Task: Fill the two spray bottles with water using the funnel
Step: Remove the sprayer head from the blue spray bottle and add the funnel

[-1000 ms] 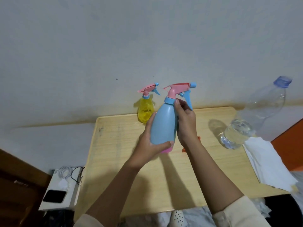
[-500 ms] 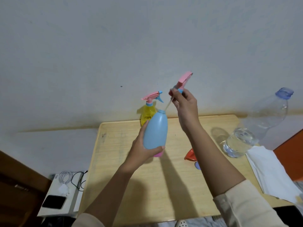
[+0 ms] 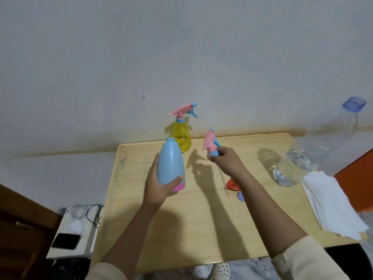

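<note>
My left hand [image 3: 159,186] grips the blue spray bottle [image 3: 170,161] around its lower body; its neck is uncapped. My right hand [image 3: 227,161] holds its pink and blue spray head [image 3: 211,143] off to the right of the bottle, the dip tube [image 3: 224,181] hanging down toward the table. The yellow spray bottle [image 3: 181,135] stands capped at the table's back edge. An orange funnel [image 3: 231,184] lies on the table, partly hidden behind my right forearm. A large clear water bottle [image 3: 314,150] with water in its bottom stands tilted at the right.
The light wooden table [image 3: 201,219] stands against a white wall. White folded paper towels [image 3: 331,203] lie at its right edge. A small blue object [image 3: 240,196] lies by the funnel. A white box with cables and a phone [image 3: 74,229] sits on the floor at left.
The spray head has come off the blue bottle: my right hand lifted it out, then carried it down and to the right. My left hand kept hold of the bottle.
</note>
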Demonstrator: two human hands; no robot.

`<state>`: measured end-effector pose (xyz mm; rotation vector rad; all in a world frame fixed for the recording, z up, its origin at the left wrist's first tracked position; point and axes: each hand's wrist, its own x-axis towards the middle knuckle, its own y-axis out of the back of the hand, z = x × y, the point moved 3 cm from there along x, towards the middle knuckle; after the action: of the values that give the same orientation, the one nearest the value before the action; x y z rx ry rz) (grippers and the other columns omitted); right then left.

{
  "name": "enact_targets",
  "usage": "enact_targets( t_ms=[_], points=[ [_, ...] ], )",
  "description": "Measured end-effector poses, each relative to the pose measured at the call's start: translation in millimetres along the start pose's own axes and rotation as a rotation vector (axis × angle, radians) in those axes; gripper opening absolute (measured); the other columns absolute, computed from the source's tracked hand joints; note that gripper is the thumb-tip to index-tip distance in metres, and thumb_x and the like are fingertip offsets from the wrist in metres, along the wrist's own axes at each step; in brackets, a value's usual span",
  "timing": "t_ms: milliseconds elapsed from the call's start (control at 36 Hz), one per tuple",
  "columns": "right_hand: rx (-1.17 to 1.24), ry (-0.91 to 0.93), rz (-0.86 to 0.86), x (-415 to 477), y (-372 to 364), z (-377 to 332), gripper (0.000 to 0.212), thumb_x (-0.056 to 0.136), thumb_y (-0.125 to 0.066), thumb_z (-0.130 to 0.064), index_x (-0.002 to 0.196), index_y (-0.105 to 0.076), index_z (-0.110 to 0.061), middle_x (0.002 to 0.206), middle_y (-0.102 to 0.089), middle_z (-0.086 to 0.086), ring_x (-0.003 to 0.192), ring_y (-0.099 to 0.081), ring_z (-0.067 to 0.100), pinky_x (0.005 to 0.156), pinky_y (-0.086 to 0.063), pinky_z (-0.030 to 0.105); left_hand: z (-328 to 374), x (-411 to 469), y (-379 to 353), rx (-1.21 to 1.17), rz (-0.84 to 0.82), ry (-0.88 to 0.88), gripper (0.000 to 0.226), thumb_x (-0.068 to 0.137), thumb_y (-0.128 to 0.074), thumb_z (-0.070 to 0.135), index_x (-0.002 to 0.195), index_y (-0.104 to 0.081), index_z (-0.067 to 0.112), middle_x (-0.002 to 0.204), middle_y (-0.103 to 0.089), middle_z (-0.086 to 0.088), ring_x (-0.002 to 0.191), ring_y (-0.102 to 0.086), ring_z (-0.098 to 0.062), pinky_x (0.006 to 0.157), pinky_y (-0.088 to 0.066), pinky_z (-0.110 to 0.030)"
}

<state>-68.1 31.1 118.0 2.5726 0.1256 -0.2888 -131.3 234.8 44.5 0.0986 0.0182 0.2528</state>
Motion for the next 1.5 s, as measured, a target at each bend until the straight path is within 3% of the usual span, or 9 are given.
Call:
enact_targets(
  t_ms=[167, 333, 444, 611, 778, 917, 1000, 1167, 1500],
  points=[
    [-0.174, -0.017, -0.005, -9.7, -41.0, 52.1, 0.039, 0.082, -0.065, -0.012, 0.053, -0.039, -0.016, 0.055, -0.037, 0.001, 0.060, -0.037, 0.020, 0.047, -0.033, 0.015, -14.5, -14.1, -9.9, 0.053, -0.038, 0.006, 0.082, 0.058, -0.080, 0.027, 0.123, -0.040, 0.053, 0.116, -0.053, 0.028, 0.101, -0.056, 0.008, 0.068, -0.048, -0.006],
    [-0.225, -0.030, 0.011, -16.0, -63.4, 79.2, 0.026, 0.079, -0.062, -0.013, 0.060, -0.044, -0.014, 0.072, -0.044, 0.010, 0.069, -0.038, 0.022, 0.046, -0.028, 0.019, -38.6, -24.5, -11.7, 0.064, -0.092, 0.072, 0.084, 0.043, -0.081, 0.042, 0.117, -0.042, 0.054, 0.120, -0.052, 0.026, 0.103, -0.056, 0.010, 0.079, -0.054, -0.021],
    [-0.273, -0.042, 0.007, -17.1, -72.7, 93.4, 0.018, 0.078, -0.063, -0.017, 0.086, -0.062, 0.000, 0.086, -0.044, 0.011, 0.075, -0.044, 0.022, 0.047, -0.022, 0.018, -45.5, -30.4, -14.3, 0.103, -0.120, 0.040, 0.089, 0.043, -0.080, 0.047, 0.121, -0.036, 0.047, 0.123, -0.043, 0.029, 0.106, -0.049, 0.018, 0.079, -0.048, -0.012],
    [-0.286, -0.061, 0.058, -17.0, -76.5, 110.2, 0.035, 0.079, -0.065, -0.017, 0.109, -0.056, 0.000, 0.110, -0.052, 0.017, 0.100, -0.054, 0.032, 0.072, -0.036, 0.028, -52.7, -31.6, -20.2, 0.129, -0.122, 0.016, 0.090, 0.042, -0.080, 0.044, 0.118, -0.033, 0.049, 0.125, -0.040, 0.021, 0.117, -0.049, -0.012, 0.087, -0.050, -0.031],
    [-0.283, 0.013, 0.128, -20.6, -72.3, 113.8, 0.040, 0.078, -0.069, -0.019, 0.111, -0.055, -0.002, 0.116, -0.051, 0.015, 0.106, -0.050, 0.028, 0.078, -0.038, 0.031, -64.2, -31.5, -21.5, 0.179, -0.111, -0.022, 0.092, 0.049, -0.080, 0.041, 0.127, -0.031, 0.047, 0.134, -0.041, 0.013, 0.123, -0.047, -0.017, 0.095, -0.049, -0.037],
    [-0.232, 0.258, 0.427, -28.4, -35.9, 92.7, 0.041, 0.077, -0.068, -0.014, 0.115, -0.057, -0.005, 0.112, -0.055, 0.010, 0.104, -0.050, 0.020, 0.081, -0.036, 0.023, -73.0, -31.9, -23.0, 0.224, -0.102, -0.013, 0.100, 0.055, -0.081, 0.041, 0.139, -0.027, 0.035, 0.144, -0.037, 0.003, 0.127, -0.043, -0.020, 0.096, -0.048, -0.051],
    [-0.333, 0.270, 0.579, -26.8, -7.2, 89.0, 0.052, 0.074, -0.073, -0.025, 0.121, -0.054, -0.010, 0.121, -0.055, 0.006, 0.112, -0.049, 0.022, 0.087, -0.037, 0.034, -72.9, -32.1, -25.6, 0.229, -0.101, -0.012, 0.099, 0.057, -0.079, 0.045, 0.139, -0.026, 0.038, 0.144, -0.037, 0.005, 0.127, -0.043, -0.019, 0.097, -0.048, -0.050],
    [-0.380, -0.073, 0.279, -9.6, 11.6, 119.0, 0.117, 0.059, -0.083, -0.050, 0.146, -0.016, -0.009, 0.155, -0.017, 0.006, 0.143, -0.018, 0.022, 0.108, -0.032, 0.044, -75.6, -32.4, -31.0, 0.213, -0.125, -0.029, 0.097, 0.061, -0.081, 0.043, 0.140, -0.025, 0.044, 0.144, -0.039, 0.010, 0.127, -0.045, -0.016, 0.097, -0.048, -0.049],
    [-0.133, -0.047, 0.259, -3.7, 21.0, 120.4, 0.097, 0.063, -0.085, -0.032, 0.140, -0.031, -0.009, 0.138, -0.044, 0.010, 0.125, -0.044, 0.026, 0.092, -0.037, 0.030, -71.0, -31.0, -40.6, 0.233, -0.134, -0.018, 0.096, 0.060, -0.079, 0.046, 0.135, -0.021, 0.057, 0.140, -0.042, 0.013, 0.124, -0.048, -0.014, 0.093, -0.051, -0.046]
  ],
)
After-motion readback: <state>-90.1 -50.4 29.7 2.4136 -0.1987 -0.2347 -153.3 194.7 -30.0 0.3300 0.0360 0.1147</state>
